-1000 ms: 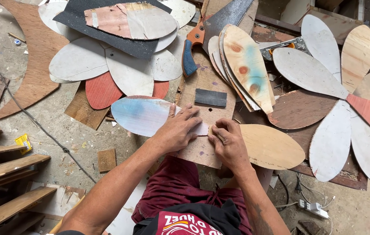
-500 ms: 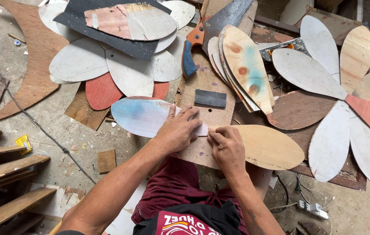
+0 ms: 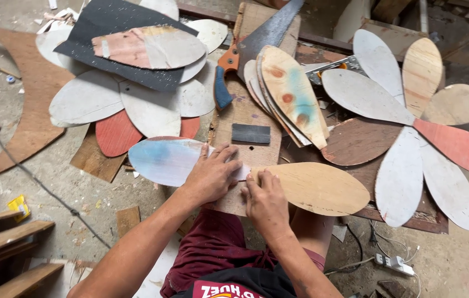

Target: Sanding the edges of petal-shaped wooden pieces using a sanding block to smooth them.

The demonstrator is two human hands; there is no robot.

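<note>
My left hand (image 3: 212, 175) presses flat on the pointed end of a pale blue-and-white petal-shaped board (image 3: 165, 160). My right hand (image 3: 266, 198) rests on the near end of a plain tan wooden petal (image 3: 317, 189). The two petals meet tip to tip over a narrow plywood board (image 3: 248, 110) that lies in front of me. A small dark grey sanding block (image 3: 251, 133) sits on that board just beyond my fingers. Neither hand grips anything; both lie palm down.
A handsaw with orange and blue handle (image 3: 231, 60) lies above the board. A stack of petals (image 3: 289, 91) leans beside it. A petal flower (image 3: 411, 121) is laid out at right, loose petals and black sheet (image 3: 129, 49) at left. Wooden slats (image 3: 2, 243) lower left; power strip (image 3: 394, 264) lower right.
My right hand has slid a little to the right onto the tan petal's end. The left hand stays pressed on the blue petal.
</note>
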